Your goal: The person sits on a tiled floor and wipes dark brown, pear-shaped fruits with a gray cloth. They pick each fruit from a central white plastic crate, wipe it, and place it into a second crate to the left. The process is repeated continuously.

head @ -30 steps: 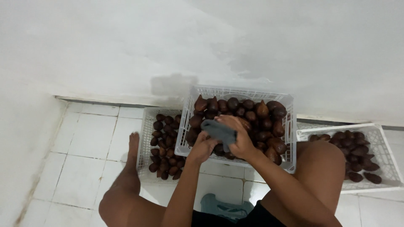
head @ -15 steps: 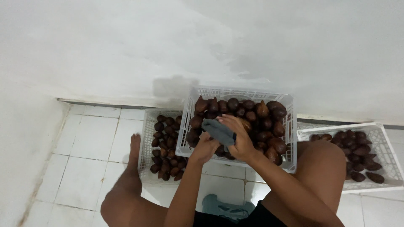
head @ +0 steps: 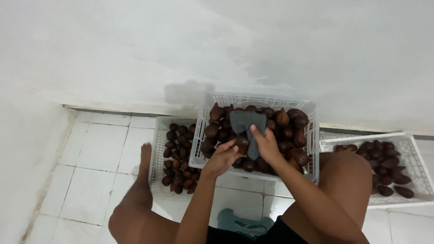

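Scene: a person sits on a low teal stool [head: 244,222] on a white tiled floor [head: 90,153], knees apart, facing a white wall [head: 226,45], with three white plastic crates of brown scaly fruit in front.

Left hand [head: 222,158]: its grip is closed around one brown fruit [head: 242,143], fingers curled under it, holding it just above the middle crate [head: 312,149].

Right hand [head: 266,147]: its grip is pressed together on a dark grey cloth [head: 246,126], thumb and fingers pinching the lower part while the upper part stands free above the hand.

Key relation: the cloth lies just to the right of the held fruit and touches it; the two hands meet over the near half of the middle crate. The cloth's long axis runs away from the person, from the grip up toward the wall. The fruit lies between the two hands, nearer the left palm.

Middle crate: heaped full, raised above its neighbours, directly beneath both hands.

Left crate [head: 158,153]: on the floor beyond the left hand's outer side, part filled with smaller fruit, its right edge tucked under the middle crate.

Right crate [head: 413,144]: well apart from the right hand, past the right knee, with a shallow layer of fruit.

Also in view: a bare foot [head: 145,156] rests on the tiles just beside the left crate.
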